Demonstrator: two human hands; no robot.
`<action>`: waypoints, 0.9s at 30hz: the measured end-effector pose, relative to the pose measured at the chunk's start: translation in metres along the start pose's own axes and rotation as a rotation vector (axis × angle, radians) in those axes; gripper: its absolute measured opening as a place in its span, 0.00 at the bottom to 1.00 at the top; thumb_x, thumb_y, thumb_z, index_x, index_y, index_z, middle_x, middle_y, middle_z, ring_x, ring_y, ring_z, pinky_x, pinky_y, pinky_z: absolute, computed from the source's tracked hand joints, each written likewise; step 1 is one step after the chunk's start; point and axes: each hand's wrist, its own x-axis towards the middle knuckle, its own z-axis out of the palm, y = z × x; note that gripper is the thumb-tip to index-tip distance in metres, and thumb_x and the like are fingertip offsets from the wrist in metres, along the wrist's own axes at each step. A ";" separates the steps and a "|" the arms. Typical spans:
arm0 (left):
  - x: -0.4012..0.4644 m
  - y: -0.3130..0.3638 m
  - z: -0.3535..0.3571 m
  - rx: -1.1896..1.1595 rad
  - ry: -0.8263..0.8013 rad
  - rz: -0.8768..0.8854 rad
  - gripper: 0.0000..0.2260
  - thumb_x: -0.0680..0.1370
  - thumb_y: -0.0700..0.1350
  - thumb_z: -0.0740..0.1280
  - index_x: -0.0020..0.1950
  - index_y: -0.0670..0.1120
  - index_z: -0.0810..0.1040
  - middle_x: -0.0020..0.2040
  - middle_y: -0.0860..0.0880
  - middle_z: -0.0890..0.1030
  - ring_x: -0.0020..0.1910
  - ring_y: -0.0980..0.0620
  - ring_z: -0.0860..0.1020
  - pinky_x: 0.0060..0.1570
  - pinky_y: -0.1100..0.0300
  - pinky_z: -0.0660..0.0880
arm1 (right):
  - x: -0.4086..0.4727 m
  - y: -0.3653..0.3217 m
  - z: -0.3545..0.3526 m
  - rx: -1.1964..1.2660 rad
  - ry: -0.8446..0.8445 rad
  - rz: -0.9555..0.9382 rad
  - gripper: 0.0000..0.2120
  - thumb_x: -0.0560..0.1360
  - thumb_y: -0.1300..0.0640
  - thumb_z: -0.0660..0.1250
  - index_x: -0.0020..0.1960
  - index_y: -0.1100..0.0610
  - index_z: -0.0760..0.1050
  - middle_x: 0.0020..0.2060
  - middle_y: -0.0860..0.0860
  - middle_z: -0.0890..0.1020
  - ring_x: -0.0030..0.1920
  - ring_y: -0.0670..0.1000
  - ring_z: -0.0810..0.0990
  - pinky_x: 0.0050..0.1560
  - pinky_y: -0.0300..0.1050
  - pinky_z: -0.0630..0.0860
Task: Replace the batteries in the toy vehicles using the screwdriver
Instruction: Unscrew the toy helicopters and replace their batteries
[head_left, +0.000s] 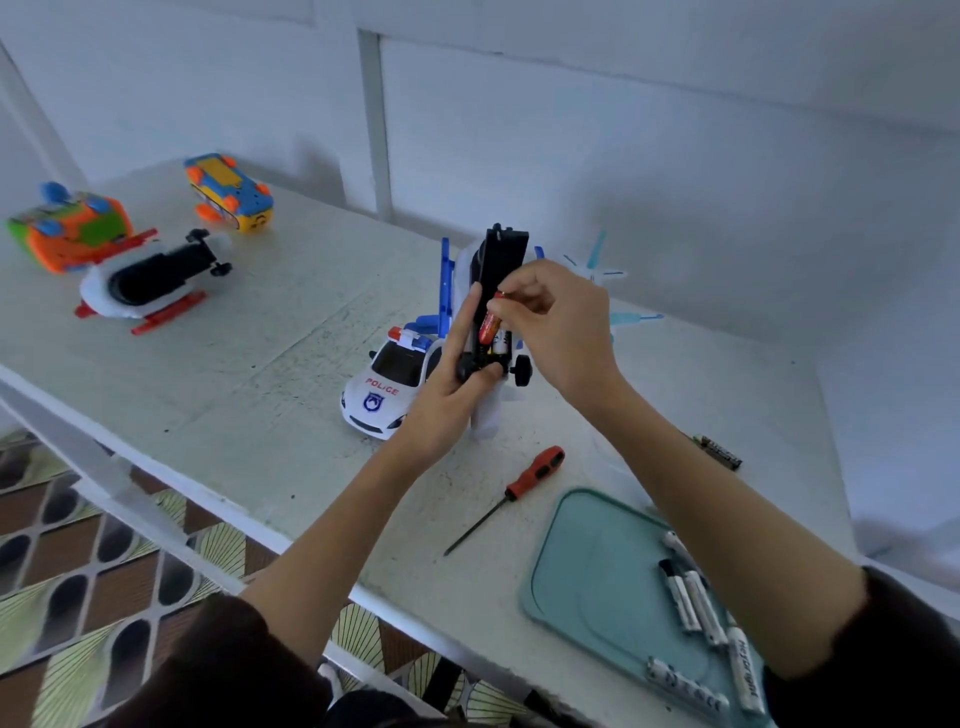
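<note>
We hold the toy helicopter (501, 270) upright near the middle of the surface (291, 322), its black underside facing us with the battery bay open. Our left hand (447, 400) grips the lower body beside the wheels, and our right hand (550, 322) pinches a red battery (490, 321) at the bay; whether it is going in or coming out we cannot tell. A white cell sits in the bay just beside it. The screwdriver (519, 488) lies idle toward the near edge, next to the teal tray (587, 582), which holds several white batteries (691, 597). A dark battery (719, 451) lies toward the right edge. The police car (387, 387) stands just behind our left hand. At the far left corner a second helicopter (150, 280) lies belly-up beside two colourful vehicles (70, 231). We judge the job is midway on this toy, with the cover still to refit.
</note>
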 end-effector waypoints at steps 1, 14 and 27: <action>0.000 -0.001 0.000 -0.003 -0.004 -0.001 0.30 0.80 0.35 0.57 0.72 0.63 0.52 0.69 0.72 0.61 0.71 0.62 0.64 0.70 0.65 0.63 | 0.001 0.000 0.000 -0.003 0.007 0.006 0.04 0.70 0.63 0.71 0.42 0.57 0.78 0.33 0.45 0.79 0.37 0.46 0.80 0.43 0.38 0.78; 0.002 -0.002 0.001 -0.016 -0.017 0.011 0.29 0.79 0.37 0.57 0.72 0.63 0.52 0.72 0.64 0.62 0.72 0.58 0.64 0.71 0.62 0.63 | 0.001 0.007 0.005 -0.177 -0.011 -0.132 0.04 0.69 0.65 0.71 0.43 0.63 0.80 0.37 0.55 0.79 0.36 0.50 0.76 0.41 0.35 0.73; 0.001 -0.003 0.002 -0.009 -0.023 0.034 0.29 0.78 0.38 0.58 0.71 0.63 0.53 0.67 0.74 0.64 0.70 0.62 0.66 0.66 0.65 0.66 | -0.005 0.025 0.000 -0.195 -0.124 -0.322 0.04 0.68 0.64 0.70 0.40 0.65 0.79 0.39 0.56 0.76 0.35 0.49 0.73 0.40 0.32 0.70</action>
